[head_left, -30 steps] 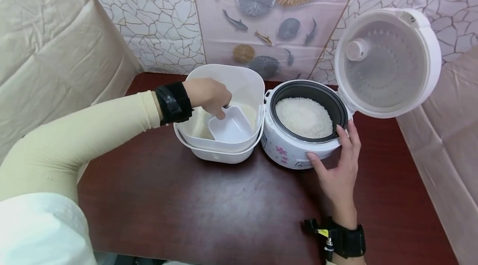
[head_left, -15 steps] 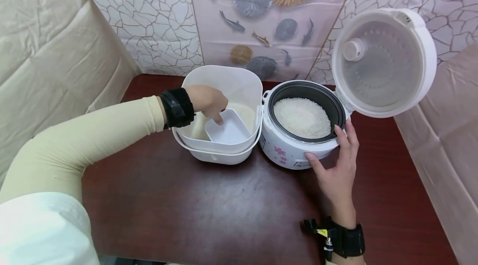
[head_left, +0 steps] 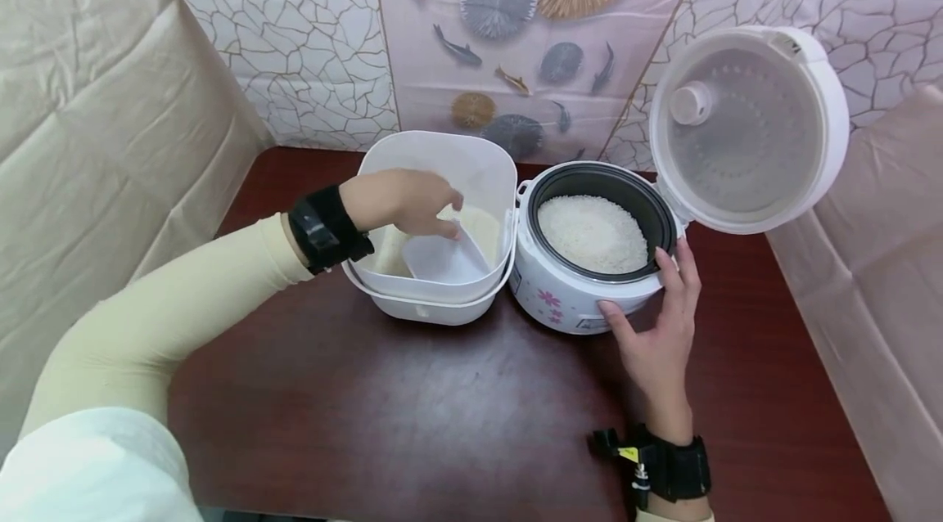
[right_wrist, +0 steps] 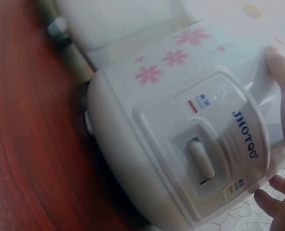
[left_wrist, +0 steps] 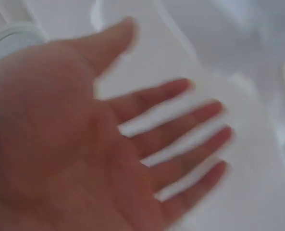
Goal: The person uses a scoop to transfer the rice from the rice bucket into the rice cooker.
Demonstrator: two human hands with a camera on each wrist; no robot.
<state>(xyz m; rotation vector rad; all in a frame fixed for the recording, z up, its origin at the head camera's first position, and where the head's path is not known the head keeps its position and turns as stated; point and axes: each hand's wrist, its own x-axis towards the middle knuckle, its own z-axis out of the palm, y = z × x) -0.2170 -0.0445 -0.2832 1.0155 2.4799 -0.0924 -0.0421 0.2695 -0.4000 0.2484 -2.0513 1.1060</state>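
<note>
Over a white plastic bin on the left, my left hand hovers with spread fingers. The left wrist view shows its fingers straight, with nothing gripped. Just under the hand a white scoop sits tilted in the bin, beside pale rice. To the right stands a white rice cooker with pink flowers; white rice fills part of its dark inner pot. My right hand rests on the cooker's right front, thumb on the wall and extended fingers at the rim.
The cooker's lid stands raised at the right. A dark red-brown table carries everything. Patterned cloth hangs close behind, with beige cloth at both sides. The bin's handle lies around its front, almost touching the cooker.
My left hand pinched the scoop in the earlier frames; now its fingers have come apart and let go. The scoop has tilted in the bin. My right hand stays on the cooker.
</note>
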